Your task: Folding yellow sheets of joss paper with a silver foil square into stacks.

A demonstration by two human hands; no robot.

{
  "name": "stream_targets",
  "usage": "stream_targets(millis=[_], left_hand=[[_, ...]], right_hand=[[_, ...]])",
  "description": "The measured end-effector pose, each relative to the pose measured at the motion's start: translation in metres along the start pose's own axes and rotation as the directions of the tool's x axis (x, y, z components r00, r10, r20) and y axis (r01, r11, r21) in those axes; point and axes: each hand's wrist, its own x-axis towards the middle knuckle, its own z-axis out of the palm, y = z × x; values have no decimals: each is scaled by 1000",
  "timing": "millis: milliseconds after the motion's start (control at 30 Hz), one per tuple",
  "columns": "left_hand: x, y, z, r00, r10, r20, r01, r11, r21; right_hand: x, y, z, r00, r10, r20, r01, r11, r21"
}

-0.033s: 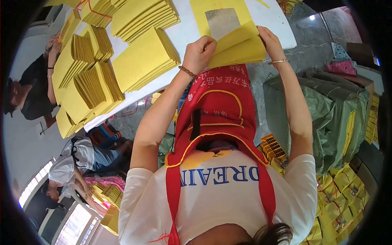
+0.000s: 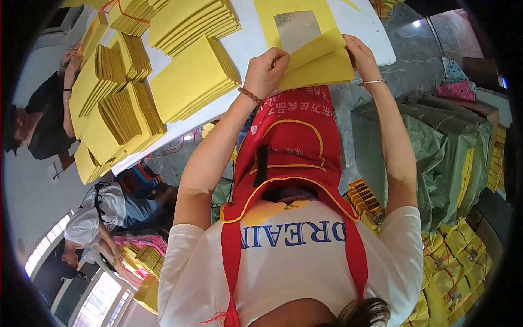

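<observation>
At the near edge of the white table point(image 2: 248, 41), a yellow paper sheet point(image 2: 318, 68) is bent over, its lower flap hanging past the edge in front of my red apron. My left hand point(image 2: 267, 72) is closed at the sheet's left side, fingers curled under. My right hand point(image 2: 359, 56) grips its right side, with the fingertips partly hidden. Beyond the fold, a grey rectangular piece point(image 2: 297, 30) lies on flat yellow paper. Left of my left hand sits a stack of folded yellow paper point(image 2: 190, 79).
More folded yellow stacks point(image 2: 117, 117) crowd the table's left side, where a co-worker's hands point(image 2: 70, 59) hold yellow paper. Another person point(image 2: 101, 218) works at lower left. Green-covered piles point(image 2: 430, 152) stand on my right, with yellow bundles point(image 2: 452, 272) below them.
</observation>
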Motion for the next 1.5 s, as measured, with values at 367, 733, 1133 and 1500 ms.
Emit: stream_targets(millis=[367, 733, 1133, 1500], left_hand=[[-2, -3, -1, 999, -48, 11, 48, 997, -64], [-3, -5, -1, 997, -71, 5, 71, 986, -151], [-4, -10, 3, 999, -48, -9, 46, 984, -170], [-14, 3, 12, 985, 155, -80, -151, 987, 51]], right_hand=[[4, 5, -3, 998, -39, 49, 40, 999, -30], [5, 7, -2, 999, -21, 30, 22, 999, -48], [4, 5, 0, 999, -34, 19, 35, 999, -32], [6, 9, -3, 999, -30, 40, 33, 998, -56]])
